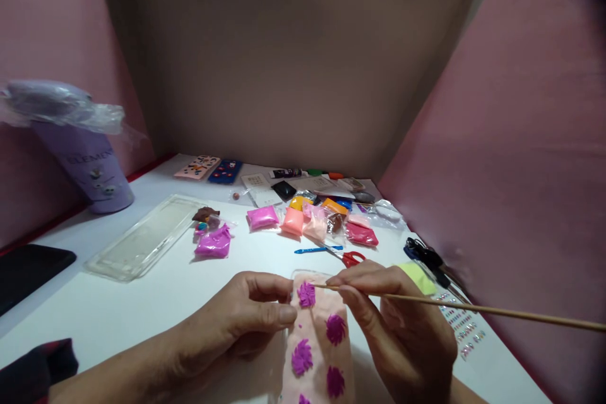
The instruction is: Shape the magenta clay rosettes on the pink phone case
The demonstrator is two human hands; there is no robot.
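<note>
A phone case [315,334] covered with pale peach clay lies low in the middle, with several textured magenta clay flowers [302,356] pressed on it. My left hand [241,315] grips its left edge between thumb and fingers. A long thin wooden stick [454,306] is pinched in my right hand [398,322], and its tip touches the top-left flower [306,295]. The stick's other end runs out past the right edge of view. The lower end of the case is cut off by the frame.
Beyond the case lie red-handled scissors [353,258], a blue clay tool [318,250] and several clay packets [264,218]. To the left are a clear case [146,237], a black phone [33,271] and a purple tumbler [95,164]. Rhinestone stickers [466,328] lie at right.
</note>
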